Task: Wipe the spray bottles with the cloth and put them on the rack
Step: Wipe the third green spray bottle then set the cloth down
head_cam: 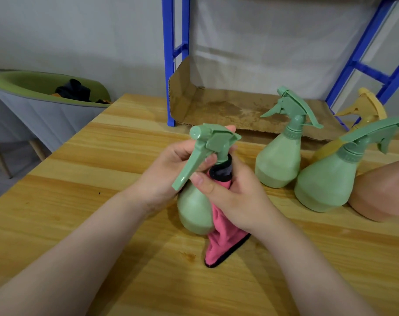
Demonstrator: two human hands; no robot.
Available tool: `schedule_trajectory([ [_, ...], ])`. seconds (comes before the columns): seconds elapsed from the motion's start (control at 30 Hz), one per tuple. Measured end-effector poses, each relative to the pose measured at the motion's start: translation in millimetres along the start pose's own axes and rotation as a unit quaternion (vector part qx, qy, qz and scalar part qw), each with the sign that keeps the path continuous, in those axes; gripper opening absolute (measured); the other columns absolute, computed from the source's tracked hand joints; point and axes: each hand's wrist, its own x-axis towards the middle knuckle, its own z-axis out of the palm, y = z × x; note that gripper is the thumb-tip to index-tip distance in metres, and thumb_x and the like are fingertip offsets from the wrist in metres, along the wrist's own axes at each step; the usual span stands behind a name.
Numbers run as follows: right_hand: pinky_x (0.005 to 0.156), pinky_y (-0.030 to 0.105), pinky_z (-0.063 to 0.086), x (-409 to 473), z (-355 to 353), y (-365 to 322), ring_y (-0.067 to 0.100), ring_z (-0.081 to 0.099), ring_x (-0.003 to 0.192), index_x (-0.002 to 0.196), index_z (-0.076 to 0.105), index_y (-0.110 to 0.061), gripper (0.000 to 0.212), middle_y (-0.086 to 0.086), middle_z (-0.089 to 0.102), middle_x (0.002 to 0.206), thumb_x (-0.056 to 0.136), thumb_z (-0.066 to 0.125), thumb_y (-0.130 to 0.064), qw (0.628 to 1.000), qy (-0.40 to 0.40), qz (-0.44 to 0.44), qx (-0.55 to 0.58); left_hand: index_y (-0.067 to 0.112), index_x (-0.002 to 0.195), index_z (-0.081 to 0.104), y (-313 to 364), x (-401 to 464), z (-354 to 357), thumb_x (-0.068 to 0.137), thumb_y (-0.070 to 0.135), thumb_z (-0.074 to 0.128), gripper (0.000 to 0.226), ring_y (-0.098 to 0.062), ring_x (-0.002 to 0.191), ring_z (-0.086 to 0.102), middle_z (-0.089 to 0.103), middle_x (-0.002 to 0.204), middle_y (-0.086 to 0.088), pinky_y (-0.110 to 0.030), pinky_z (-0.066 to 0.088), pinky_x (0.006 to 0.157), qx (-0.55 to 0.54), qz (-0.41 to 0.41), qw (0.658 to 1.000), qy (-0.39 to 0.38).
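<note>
At frame centre, above the wooden table (80, 224), the left hand (164, 169) grips the green spray bottle (195, 210) by its neck while the right hand (235, 197) clamps the pink cloth (223, 245) against it, below the blue rack (171, 65).

Matt plastic spray bottle (195, 208), soft pink cloth (221, 242), glossy wooden table (103, 156).

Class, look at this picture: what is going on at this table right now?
A person is wiping a green spray bottle. The left hand grips it below the trigger head, while the right hand presses a pink cloth around its neck. Two more green spray bottles and a yellow one stand on the wooden table. The blue rack's cardboard-lined shelf holds no bottles yet.
</note>
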Motion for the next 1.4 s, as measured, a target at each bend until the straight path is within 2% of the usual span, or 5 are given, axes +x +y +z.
schedule_trajectory([
  [0.23,0.077,0.004,0.043,-1.3,2.3,-10.7,-0.014,0.061,0.095,0.096,0.055,-0.04,0.024,-0.041,0.063,0.093,0.077,0.071,-0.04,0.996,0.023,-0.042,-0.07,0.042,0.094,0.076,12.8,-3.3,-4.1,0.076,0.028,0.062,0.027,0.005,0.094,0.067,0.073,0.094,0.022,-0.012,0.051,0.08,-0.002,-0.013,0.996,-0.092],
  [0.6,0.068,0.015,0.045,0.0,-4.5,-4.9,-0.002,0.06,0.075,0.089,0.056,-0.033,0.03,-0.02,0.061,0.079,0.093,0.04,-0.058,0.981,0.148,-0.104,-0.075,0.011,0.116,0.067,2.7,2.4,-6.8,0.087,0.039,0.067,0.04,-0.028,0.127,0.054,0.06,0.133,-0.014,-0.042,0.044,0.106,-0.059,0.07,0.996,0.017],
  [0.77,0.071,0.029,0.051,5.8,-13.0,-4.7,0.0,0.059,0.075,0.095,0.061,-0.03,0.045,-0.017,0.061,0.076,0.087,0.034,-0.064,0.968,0.24,-0.066,-0.006,0.009,0.108,0.064,6.6,5.3,-10.4,0.091,0.022,0.066,0.022,-0.021,0.107,0.064,0.072,0.104,-0.004,-0.036,0.051,0.093,0.059,0.119,0.984,0.116],
  [1.13,0.076,0.017,0.044,4.7,-14.7,-10.4,-0.004,0.052,0.078,0.123,0.05,-0.007,0.057,-0.011,0.05,0.086,0.097,0.039,-0.057,0.96,0.214,-0.162,-0.084,0.013,0.099,0.065,0.8,4.1,-18.0,0.084,0.039,0.067,0.03,-0.003,0.097,0.058,0.066,0.101,0.011,-0.032,0.028,0.108,0.598,0.253,0.741,0.168],
  [1.4,0.117,0.033,0.029,5.4,-16.1,-5.3,0.001,0.036,0.138,0.145,0.045,-0.03,0.063,-0.019,0.047,0.138,0.096,0.025,-0.064,0.989,0.117,-0.049,-0.07,0.012,0.098,0.068,-5.0,2.9,-7.0,0.088,0.032,0.067,0.022,-0.017,0.097,0.068,0.072,0.103,0.003,-0.04,0.035,0.097,0.655,0.288,0.685,0.137],
])
